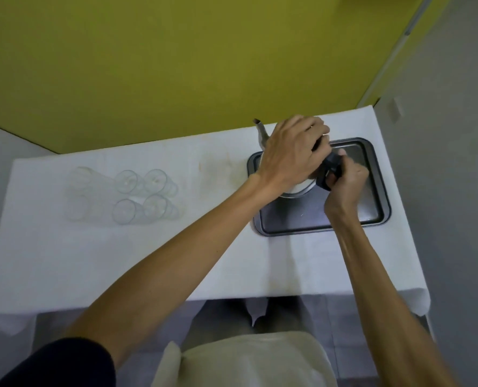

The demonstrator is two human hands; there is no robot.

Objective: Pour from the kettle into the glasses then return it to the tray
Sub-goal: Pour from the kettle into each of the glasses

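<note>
A metal kettle (299,189) sits at the back left of a dark tray (372,216) on the right of the table. Its spout (260,129) points away and to the left. My left hand (290,155) lies over the top of the kettle and hides most of it. My right hand (344,188) grips the black handle (331,166). Several clear glasses (126,196) stand in a cluster on the left of the table, well away from both hands. They look empty.
A white cloth (176,261) covers the table. A yellow wall (176,65) rises right behind its far edge. A grey wall (455,135) flanks the right edge. A faint stain (221,171) marks the cloth between the glasses and the tray.
</note>
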